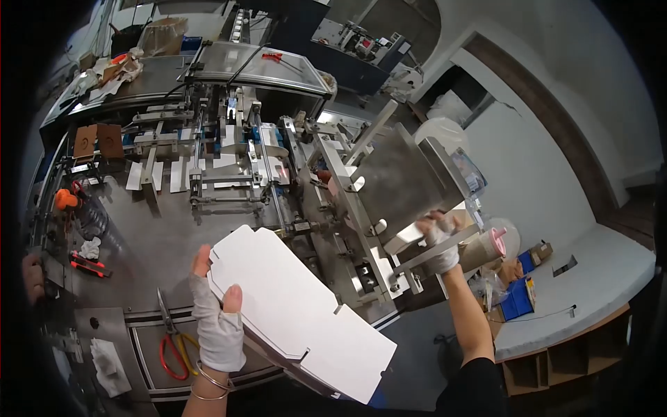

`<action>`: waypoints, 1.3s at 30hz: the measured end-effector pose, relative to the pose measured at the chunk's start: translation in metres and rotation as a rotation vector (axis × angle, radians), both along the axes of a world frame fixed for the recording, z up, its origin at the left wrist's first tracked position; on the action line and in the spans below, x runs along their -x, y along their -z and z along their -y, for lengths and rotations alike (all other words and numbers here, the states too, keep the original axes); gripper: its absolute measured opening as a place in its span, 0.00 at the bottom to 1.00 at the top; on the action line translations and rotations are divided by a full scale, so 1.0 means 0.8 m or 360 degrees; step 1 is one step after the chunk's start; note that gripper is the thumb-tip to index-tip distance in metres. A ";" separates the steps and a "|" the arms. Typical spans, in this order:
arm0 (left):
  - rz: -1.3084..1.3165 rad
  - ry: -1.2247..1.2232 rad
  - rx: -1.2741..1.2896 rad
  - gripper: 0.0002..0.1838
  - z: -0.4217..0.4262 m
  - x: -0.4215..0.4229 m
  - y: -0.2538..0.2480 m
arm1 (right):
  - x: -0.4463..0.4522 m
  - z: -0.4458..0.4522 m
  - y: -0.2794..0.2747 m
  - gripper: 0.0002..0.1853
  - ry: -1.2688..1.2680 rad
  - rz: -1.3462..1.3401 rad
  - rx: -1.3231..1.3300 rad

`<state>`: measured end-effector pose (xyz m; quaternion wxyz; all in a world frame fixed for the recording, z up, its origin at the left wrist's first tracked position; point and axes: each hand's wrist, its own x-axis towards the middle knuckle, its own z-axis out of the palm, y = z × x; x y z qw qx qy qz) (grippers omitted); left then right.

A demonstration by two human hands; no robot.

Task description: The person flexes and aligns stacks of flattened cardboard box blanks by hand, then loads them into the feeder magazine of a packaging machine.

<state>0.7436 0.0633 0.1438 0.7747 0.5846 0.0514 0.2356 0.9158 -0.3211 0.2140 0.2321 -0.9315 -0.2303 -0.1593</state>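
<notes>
My left hand (pixel 221 320), in a white fingerless glove with bangles at the wrist, grips the left edge of a stack of flat white carton blanks (pixel 299 299). The blanks have cut slots and angled corners, and they lie tilted in front of me. To the right, my right hand (pixel 439 240), gloved the same way, is over the feed end of a machine, beside a metal bar (pixel 441 249). Motion smears its fingers, so I cannot tell their grip. Some white card (pixel 406 236) shows in the feeder just left of it, below a grey metal plate (pixel 403 181).
Scissors with red and yellow handles (pixel 170 347) lie left of my left hand. A red box cutter (pixel 90 264) is on the metal table (pixel 153 243). Rails and rods of the machine (pixel 229 153) stretch across the back. A screwdriver (pixel 281 60) lies on the clear cover.
</notes>
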 end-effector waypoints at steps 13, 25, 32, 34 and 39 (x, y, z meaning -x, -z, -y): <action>-0.0005 -0.0315 -0.0964 0.32 -0.024 0.005 -0.009 | 0.071 0.009 -0.255 0.27 0.0391 0.2011 0.0992; 0.0454 0.0344 -0.0135 0.44 -0.032 -0.019 -0.162 | 0.250 -0.087 -0.116 0.11 -0.0356 0.1238 0.0704; 0.0259 0.0450 -0.1043 0.20 -0.085 -0.009 -0.100 | 0.260 -0.114 -0.074 0.35 -0.0940 -0.0098 0.0455; 0.0250 0.0298 -0.1055 0.18 -0.094 -0.024 -0.105 | 0.260 -0.118 -0.078 0.40 -0.0925 -0.0153 0.0338; 0.0076 0.0842 -0.0265 0.18 -0.111 -0.058 -0.048 | 0.247 -0.149 -0.079 0.41 -0.0940 0.0199 0.0817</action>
